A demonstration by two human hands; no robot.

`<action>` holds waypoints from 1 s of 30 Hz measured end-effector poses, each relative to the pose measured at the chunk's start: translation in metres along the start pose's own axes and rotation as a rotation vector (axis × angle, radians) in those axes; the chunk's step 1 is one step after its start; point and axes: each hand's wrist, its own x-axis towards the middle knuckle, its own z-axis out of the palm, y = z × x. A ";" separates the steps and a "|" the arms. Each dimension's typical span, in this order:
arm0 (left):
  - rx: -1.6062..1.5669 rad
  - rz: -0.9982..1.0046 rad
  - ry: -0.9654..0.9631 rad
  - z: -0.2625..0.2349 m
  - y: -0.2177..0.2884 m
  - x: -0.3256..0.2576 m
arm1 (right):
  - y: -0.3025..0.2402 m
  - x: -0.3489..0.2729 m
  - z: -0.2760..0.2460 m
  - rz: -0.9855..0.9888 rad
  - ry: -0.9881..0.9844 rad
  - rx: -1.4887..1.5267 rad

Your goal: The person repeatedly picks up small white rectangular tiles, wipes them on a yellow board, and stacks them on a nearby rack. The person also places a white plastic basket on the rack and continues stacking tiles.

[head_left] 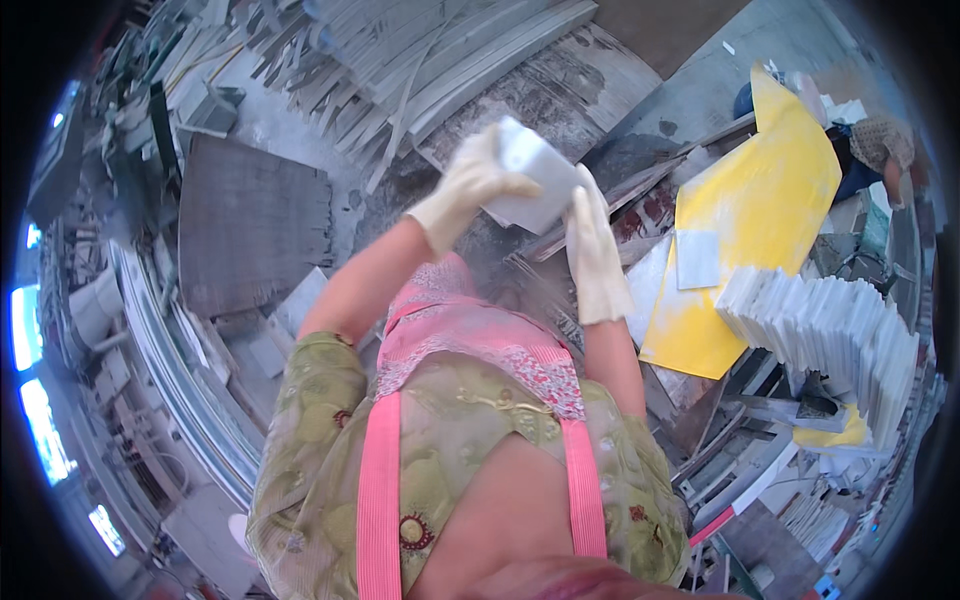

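Observation:
A pale grey, square-cornered stone tile [540, 182] is held up in front of me, tilted and a little blurred. Whether it is one piece or several stacked together, I cannot tell. My left hand [472, 190], in a cream glove, is closed on its left side with the thumb across the face. My right hand [594, 250], gloved alike, bears against the tile's right edge with its fingers straight and close together. Below the tile, a pink apron [470, 335] covers my front.
To the right lies a yellow sheet [760, 200] with a single pale tile [697, 260] on it. Beside that stands a long row of white tiles [820, 330]. Long stone strips [500, 65] are piled ahead, and a dark board [250, 225] lies left. Another person [880, 150] is at far right.

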 end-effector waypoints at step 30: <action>0.954 -0.076 -0.342 -0.208 -0.111 0.476 | 0.113 0.255 0.008 0.600 0.778 0.394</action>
